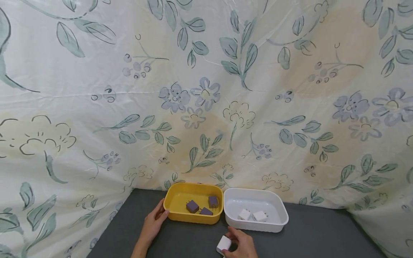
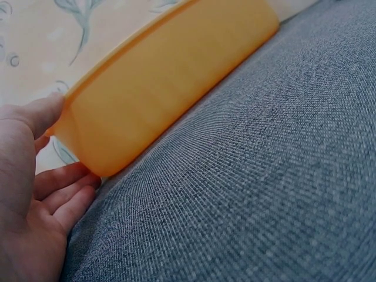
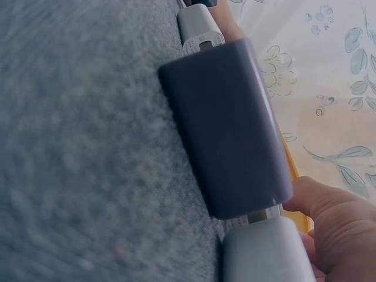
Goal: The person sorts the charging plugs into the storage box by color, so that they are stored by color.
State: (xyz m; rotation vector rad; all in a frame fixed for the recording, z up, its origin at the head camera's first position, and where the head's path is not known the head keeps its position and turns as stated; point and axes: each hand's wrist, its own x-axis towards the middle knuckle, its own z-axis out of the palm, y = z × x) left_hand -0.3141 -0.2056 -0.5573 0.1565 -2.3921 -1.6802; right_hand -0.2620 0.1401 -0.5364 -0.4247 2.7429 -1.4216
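Note:
My left hand holds the left end of a yellow tray, its thumb at the rim and fingers by the lower corner in the left wrist view. Three purple plug-in chargers, one of them a purple charger, lie inside. In front of the white tray, my right hand pinches a white charger between thumb and fingers. Two white chargers, including a white charger, rest in the white tray. Close in the right wrist view, a purple charger lies on the cloth beside a white charger.
The two trays stand side by side at the back of the dark cloth-covered table. A floral curtain hangs right behind them and along both sides.

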